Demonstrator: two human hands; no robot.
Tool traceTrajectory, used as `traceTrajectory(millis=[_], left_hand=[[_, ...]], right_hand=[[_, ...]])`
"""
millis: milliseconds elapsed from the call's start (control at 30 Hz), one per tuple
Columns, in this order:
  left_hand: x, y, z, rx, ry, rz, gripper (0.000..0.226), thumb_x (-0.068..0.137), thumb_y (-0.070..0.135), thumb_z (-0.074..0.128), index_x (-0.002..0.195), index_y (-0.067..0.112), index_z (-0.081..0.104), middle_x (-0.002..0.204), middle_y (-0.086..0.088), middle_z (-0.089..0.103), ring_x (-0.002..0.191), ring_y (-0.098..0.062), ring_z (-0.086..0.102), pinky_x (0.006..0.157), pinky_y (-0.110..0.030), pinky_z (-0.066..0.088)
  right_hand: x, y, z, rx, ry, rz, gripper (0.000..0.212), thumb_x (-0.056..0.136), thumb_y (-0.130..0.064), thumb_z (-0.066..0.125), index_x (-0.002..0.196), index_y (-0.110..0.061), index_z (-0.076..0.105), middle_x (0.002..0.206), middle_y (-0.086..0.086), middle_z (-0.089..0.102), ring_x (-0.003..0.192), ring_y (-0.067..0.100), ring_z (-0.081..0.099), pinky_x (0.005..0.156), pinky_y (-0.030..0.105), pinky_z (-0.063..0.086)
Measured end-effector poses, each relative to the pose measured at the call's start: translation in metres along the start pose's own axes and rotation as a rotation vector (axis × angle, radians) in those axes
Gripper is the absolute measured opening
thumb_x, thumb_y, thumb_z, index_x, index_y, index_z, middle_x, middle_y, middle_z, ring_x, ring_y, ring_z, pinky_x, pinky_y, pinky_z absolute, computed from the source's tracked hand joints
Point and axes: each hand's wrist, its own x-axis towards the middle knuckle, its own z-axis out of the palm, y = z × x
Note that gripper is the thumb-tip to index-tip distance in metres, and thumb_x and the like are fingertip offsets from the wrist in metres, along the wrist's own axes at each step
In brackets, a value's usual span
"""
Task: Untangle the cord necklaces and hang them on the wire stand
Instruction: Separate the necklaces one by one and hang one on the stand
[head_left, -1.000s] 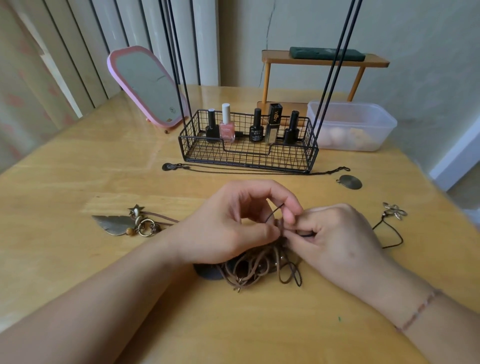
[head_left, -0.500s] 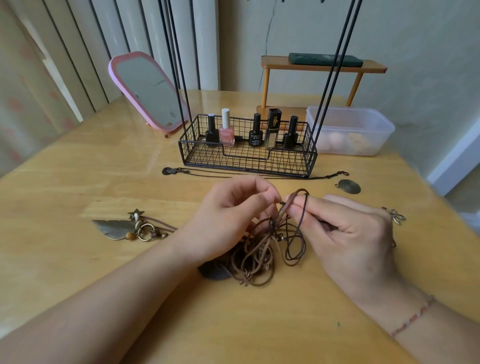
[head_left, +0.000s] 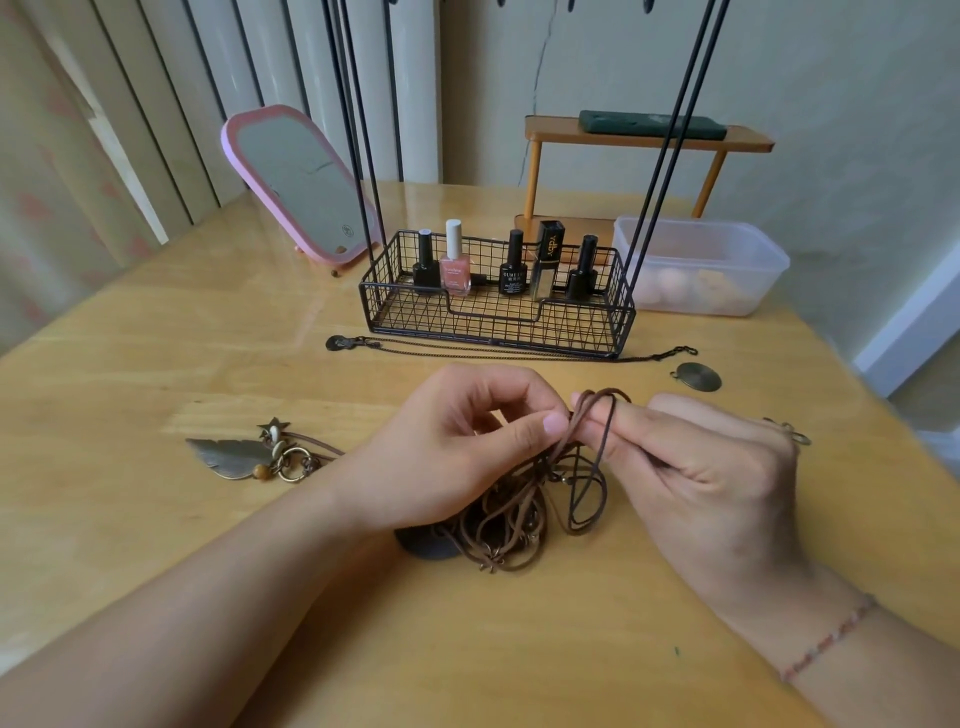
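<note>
Two hands meet over a tangle of brown cords (head_left: 524, 519) on the table (head_left: 156, 364), in front of the wire stand (head_left: 498, 312). The left hand (head_left: 457, 457) pinches strands between thumb and forefinger, its other fingers curled under. The right hand (head_left: 701, 467) grips a loop of darker cord, which passes over its forefinger and hangs down to the table. Just where the fingertips of both hands touch the cords is hard to make out, since the strands cross there.

Most of the tangle lies on the table between and under the wrists; the left wrist hides part of it, along with most of a dark disc (head_left: 426, 543) at its near-left edge. How many necklaces make up the knot cannot be told.

Left of the tangle lies a feather pendant (head_left: 228, 457) with rings and a star charm; its cord runs under the left hand. Behind the right hand a small metal charm (head_left: 792, 431) peeks out, mostly hidden.

Just in front of the stand's basket a thin chain (head_left: 493, 351) lies stretched along the table, with a round pendant (head_left: 698, 375) near its right end. The basket holds five bottles (head_left: 454, 260). The stand's uprights rise out of view, so its top is cut off.

Left of the stand leans a pink mirror (head_left: 301, 182); right of it sits a clear tub (head_left: 701, 265), contents blurred. Behind stands a small shelf (head_left: 644, 140) bearing a dark flat object.
</note>
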Motion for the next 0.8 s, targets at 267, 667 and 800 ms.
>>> traceTrajectory(millis=[267,667,800], left_hand=[[0.001,-0.001,0.001,0.027,0.053,0.011,0.026,0.096,0.031,0.052,0.088,0.008,0.060,0.077,-0.001,0.055,0.069,-0.015,0.050,0.064,-0.027,0.045],[0.003,0.009,0.000,-0.090,0.039,0.041,0.018,0.099,0.014,0.050,0.088,0.003,0.058,0.072,0.003,0.061,0.068,-0.010,0.057,0.069,-0.021,0.048],[0.003,0.006,0.000,-0.058,0.078,-0.005,0.015,0.098,0.019,0.053,0.088,0.010,0.060,0.075,0.004,0.062,0.070,-0.012,0.057,0.069,-0.024,0.049]], right_hand=[[0.005,0.008,-0.001,0.162,-0.131,0.051,0.023,0.090,-0.029,0.072,0.088,-0.008,0.080,0.059,-0.003,0.050,0.051,0.015,0.044,0.043,0.029,0.038],[0.028,-0.001,-0.012,0.458,-0.166,0.357,0.037,0.100,-0.051,0.045,0.111,-0.028,0.071,0.092,-0.026,0.071,0.090,-0.007,0.066,0.074,0.008,0.048],[0.023,-0.002,-0.004,0.459,-0.366,0.433,0.018,0.091,-0.050,0.062,0.079,-0.042,0.074,0.083,-0.018,0.073,0.086,0.008,0.068,0.074,0.020,0.051]])
